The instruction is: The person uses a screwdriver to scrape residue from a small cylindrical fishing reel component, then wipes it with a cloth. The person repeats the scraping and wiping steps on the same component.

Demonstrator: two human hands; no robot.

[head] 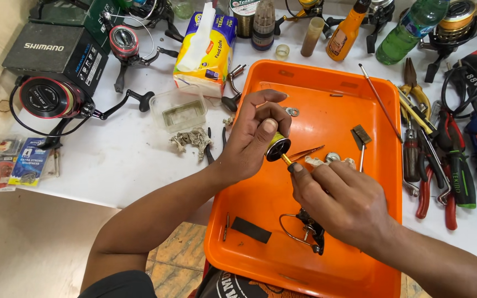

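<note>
The left hand (252, 135) hangs over the middle of an orange tray (371, 105), its fingers curled shut around a small black spool (277, 148) with a yellow rim, thumb pressed on top and the open face of the spool turned toward 4 o'clock. The right hand (340, 198) sits just at 4 o'clock from it, fingers drawn together in a pinch on a thin yellow-tipped tool (286, 160) whose end touches the spool's face; a scrap of pale cloth (316, 161) is tucked under the same fingers.

On the tray floor, a black reel body (311, 230) with its wire bail lies at 6 o'clock from the right hand, partly hidden by the wrist. A flat black strip (250, 229) lies at 8 o'clock from that reel part. A small brush (361, 139) rests at 1 o'clock from the right hand, and a metal washer (292, 112) lies at 1 o'clock from the left hand.

Off the tray, on the white table (117, 165), a clear plastic tub (179, 108) stands at 10 o'clock from the left hand, with a tissue pack (208, 52) beyond it at 12 o'clock. A red-and-black fishing reel (51, 98) lies far out at 9 o'clock. Pliers and screwdrivers (437, 165) crowd the table at 3 o'clock (their exact count is hard to tell, as they overlap).
</note>
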